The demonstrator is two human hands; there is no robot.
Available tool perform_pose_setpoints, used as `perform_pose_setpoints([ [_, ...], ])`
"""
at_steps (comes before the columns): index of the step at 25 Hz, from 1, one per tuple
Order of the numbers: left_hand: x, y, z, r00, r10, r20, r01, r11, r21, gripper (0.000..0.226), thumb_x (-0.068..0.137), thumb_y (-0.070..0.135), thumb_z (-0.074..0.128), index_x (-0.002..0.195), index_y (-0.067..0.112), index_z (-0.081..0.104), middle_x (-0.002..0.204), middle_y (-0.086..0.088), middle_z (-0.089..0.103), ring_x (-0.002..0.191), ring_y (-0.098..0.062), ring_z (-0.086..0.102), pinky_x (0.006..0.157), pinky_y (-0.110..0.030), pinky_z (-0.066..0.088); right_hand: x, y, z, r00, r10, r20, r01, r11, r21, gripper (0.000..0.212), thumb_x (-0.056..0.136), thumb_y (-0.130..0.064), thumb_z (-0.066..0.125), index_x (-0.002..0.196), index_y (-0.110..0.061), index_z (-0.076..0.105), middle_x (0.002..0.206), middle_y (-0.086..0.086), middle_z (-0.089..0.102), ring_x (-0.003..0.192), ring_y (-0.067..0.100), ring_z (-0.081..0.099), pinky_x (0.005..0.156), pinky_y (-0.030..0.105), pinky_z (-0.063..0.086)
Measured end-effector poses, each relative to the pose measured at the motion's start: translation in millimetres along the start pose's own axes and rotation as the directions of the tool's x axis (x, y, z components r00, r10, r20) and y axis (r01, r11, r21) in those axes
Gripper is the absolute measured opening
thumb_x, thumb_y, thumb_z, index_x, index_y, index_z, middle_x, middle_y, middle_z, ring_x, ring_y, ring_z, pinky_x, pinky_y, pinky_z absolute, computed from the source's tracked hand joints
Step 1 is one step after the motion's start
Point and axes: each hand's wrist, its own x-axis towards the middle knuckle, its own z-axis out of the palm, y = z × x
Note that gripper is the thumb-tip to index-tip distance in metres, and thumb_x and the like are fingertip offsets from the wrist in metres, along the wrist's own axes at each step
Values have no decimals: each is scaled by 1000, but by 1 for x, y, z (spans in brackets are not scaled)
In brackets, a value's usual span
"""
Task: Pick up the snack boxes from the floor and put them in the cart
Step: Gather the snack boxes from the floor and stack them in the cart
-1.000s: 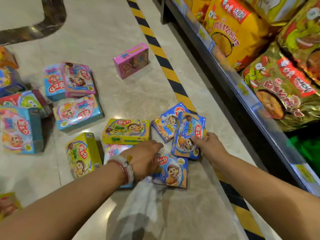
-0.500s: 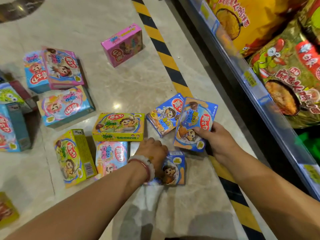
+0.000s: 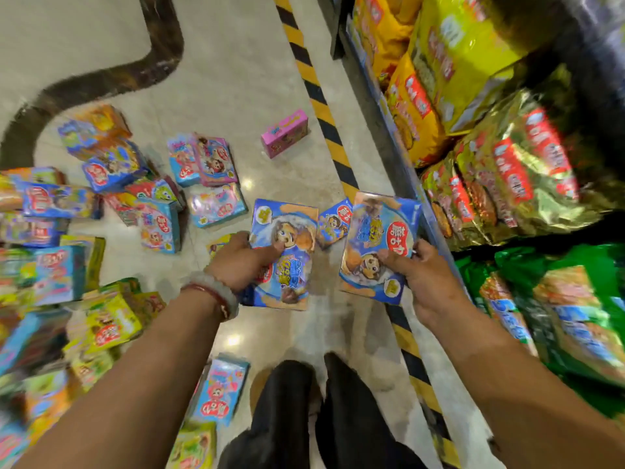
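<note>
The left hand [image 3: 238, 262] is gripping a flat blue cardboard snack box [image 3: 287, 252], fingers clamped on its edge. The right hand [image 3: 424, 275] is pinching a second blue cartoon snack box [image 3: 375, 238]. Both are hanging above the beige tiled floor [image 3: 236, 79], where other colourful boxes [image 3: 216, 204] are lying.

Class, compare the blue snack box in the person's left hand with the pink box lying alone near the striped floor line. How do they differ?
The blue box is gripped by the left hand, off the floor; the pink box lies untouched on the floor. The blue box shows its broad front face; the pink box stands on a long edge. Both are cartoon-printed snack boxes.
</note>
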Motion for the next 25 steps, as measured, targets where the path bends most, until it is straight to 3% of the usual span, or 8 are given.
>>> perform_pose_setpoints([
  [3,-101,64,-21,1000,-11,-1,10,984,-180,47,70,19,78,106,-4,59,83,-13,70,59,-18,67,56,-26,53,-92,-72,13,996,-2,84,3,1000,-15,18,81,2,66,90,-13,62,79,1,73,65,12,70,65,29,58],
  [6,-213,127,-43,999,-1,-45,-12,957,-290,4,89,2,60,88,-2,58,52,-2,65,42,-12,62,40,-19,47,-185,-148,18,982,-10,188,25,996,-80,18,82,3,66,96,-7,64,86,7,73,69,16,70,69,31,57],
  [9,-315,174,-64,995,41,-89,-71,927,-367,9,91,-2,54,84,1,58,48,-3,63,38,-13,60,37,-19,45,-266,-207,17,963,20,269,1,997,-78,26,82,4,65,108,1,61,90,11,74,72,22,71,70,37,58],
  [12,-387,199,-80,984,110,-140,-159,896,-415,8,89,-1,56,94,-2,62,63,-8,71,51,-19,68,44,-27,53,-330,-242,20,947,-17,321,28,999,-30,23,81,5,64,103,0,62,87,14,73,68,22,70,66,37,58],
  [16,-451,210,-92,966,210,-152,-258,844,-471,9,89,0,56,93,-3,63,70,-14,72,57,-24,69,51,-36,58,-395,-260,25,933,-151,326,172,985,-36,24,81,5,65,105,5,61,96,20,71,81,32,69,81,49,55],
  [19,-484,208,-100,957,277,-88,-284,829,-482,11,89,2,54,94,-3,62,73,-15,72,59,-24,70,54,-36,59,-437,-260,28,939,-215,269,220,975,13,22,80,2,69,101,0,62,100,22,71,94,41,66,88,56,51],
  [25,-523,192,-128,942,314,119,-252,896,-367,43,67,15,65,104,-6,62,94,-25,70,68,-31,70,62,-42,60,-510,-227,29,943,-301,140,273,943,190,21,82,2,65,102,-4,64,102,21,71,91,37,67,87,52,53],
])
